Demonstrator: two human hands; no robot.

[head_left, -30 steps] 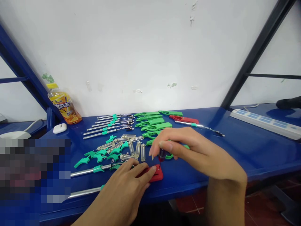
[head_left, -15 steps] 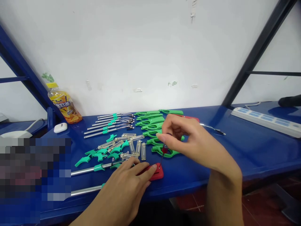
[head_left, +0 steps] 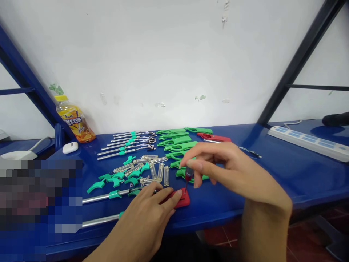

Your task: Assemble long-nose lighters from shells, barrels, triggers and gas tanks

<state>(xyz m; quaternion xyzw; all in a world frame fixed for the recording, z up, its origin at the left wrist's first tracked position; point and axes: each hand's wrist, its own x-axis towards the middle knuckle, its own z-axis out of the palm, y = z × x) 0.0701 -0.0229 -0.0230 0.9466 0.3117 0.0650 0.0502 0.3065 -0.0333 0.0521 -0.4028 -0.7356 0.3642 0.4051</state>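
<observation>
My left hand (head_left: pixel 152 209) presses a red lighter handle (head_left: pixel 185 200) down near the table's front edge. Its fingers cover most of the handle, so only the right end shows. Between the thumb and fingers of my right hand (head_left: pixel 226 163) is a small screwdriver (head_left: pixel 188 176) with a clear red grip. The driver stands nearly upright, slightly tilted, its tip at a small screw (head_left: pixel 185 193) in the red handle. Behind my right hand lie several green lighter handle shells (head_left: pixel 177 140). Clear fuel tanks (head_left: pixel 166 175) and green triggers (head_left: pixel 116 180) lie loose beyond my left hand.
Metal lighter tubes with wires (head_left: pixel 117 151) lie in a row at the back left. Another red handle (head_left: pixel 215 137) sits behind my right hand. A drink bottle (head_left: pixel 76 122), a white case (head_left: pixel 70 147) and a white power strip (head_left: pixel 308 142) stand farther out on the blue table (head_left: pixel 272 171).
My right hand has shifted slightly and its fingers have turned around the screwdriver's grip. The tip stays at the same end of the red handle. My left hand has hardly moved.
</observation>
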